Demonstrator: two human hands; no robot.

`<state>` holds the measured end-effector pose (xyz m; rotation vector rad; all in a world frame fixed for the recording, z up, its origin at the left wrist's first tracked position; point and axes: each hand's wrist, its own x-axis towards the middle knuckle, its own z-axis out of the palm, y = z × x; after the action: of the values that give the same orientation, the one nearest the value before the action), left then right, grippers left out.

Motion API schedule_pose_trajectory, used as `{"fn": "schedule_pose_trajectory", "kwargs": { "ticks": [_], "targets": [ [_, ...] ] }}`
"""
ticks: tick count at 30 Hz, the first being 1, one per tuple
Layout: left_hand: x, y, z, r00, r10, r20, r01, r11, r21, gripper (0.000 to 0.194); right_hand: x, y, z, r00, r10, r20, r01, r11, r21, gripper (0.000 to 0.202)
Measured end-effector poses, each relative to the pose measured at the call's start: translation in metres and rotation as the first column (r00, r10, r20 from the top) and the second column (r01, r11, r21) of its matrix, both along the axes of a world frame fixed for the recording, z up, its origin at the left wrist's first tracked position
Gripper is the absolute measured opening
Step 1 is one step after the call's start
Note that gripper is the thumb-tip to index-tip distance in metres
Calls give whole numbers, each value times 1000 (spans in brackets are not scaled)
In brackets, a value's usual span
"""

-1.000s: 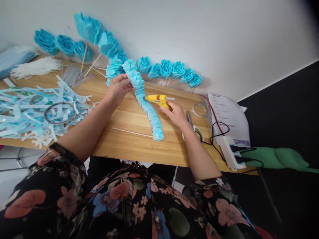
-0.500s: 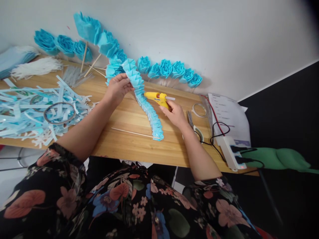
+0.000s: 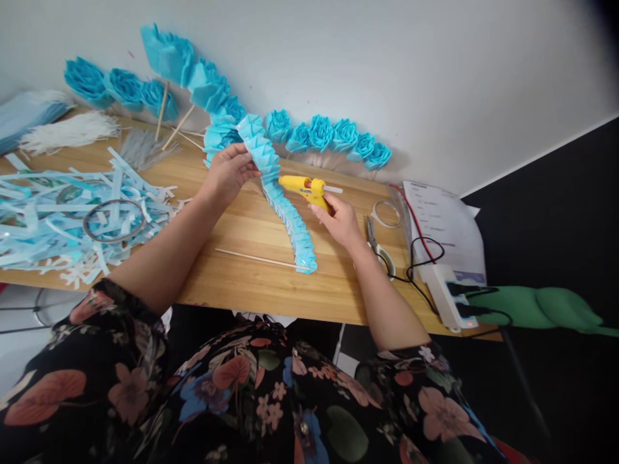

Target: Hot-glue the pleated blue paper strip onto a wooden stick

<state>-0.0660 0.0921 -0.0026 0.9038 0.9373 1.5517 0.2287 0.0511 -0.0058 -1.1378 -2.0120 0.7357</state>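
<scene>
My left hand [image 3: 231, 171] pinches the upper part of a long pleated blue strip [image 3: 283, 205], which is lifted at its top and curves down to the table. The strip's lower end meets a thin wooden stick [image 3: 251, 257] lying on the tabletop. In my right hand [image 3: 341, 222] is a yellow glue gun [image 3: 305, 186], its nozzle pointing left at the strip's right edge, touching or very close to it. A clear glue stick pokes out of the gun's back.
Blue paper roses [image 3: 320, 132] line the wall. Paper scraps [image 3: 43, 212] with a ring [image 3: 115, 220] lie left. At right are scissors [image 3: 371, 233], a tape roll [image 3: 387, 214], a power strip [image 3: 443, 299] with black cables, and printed sheets [image 3: 445, 225].
The glue gun has tilted slightly, its back end swinging a little to the right. My left hand and the strip are nearly unmoved.
</scene>
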Motion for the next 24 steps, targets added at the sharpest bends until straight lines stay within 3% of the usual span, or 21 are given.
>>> {"fn": "schedule_pose_trajectory", "kwargs": {
  "ticks": [10,24],
  "targets": [
    [4,-5,5,999,-45,28,46,999,-20,8,1,0,1,1000,-21,-21,21,1000,13,55],
    [3,-5,8,997,-10,77,12,1000,-23,12,5,-3,4,994,-32,-106,32,999,-4,58]
  ]
}}
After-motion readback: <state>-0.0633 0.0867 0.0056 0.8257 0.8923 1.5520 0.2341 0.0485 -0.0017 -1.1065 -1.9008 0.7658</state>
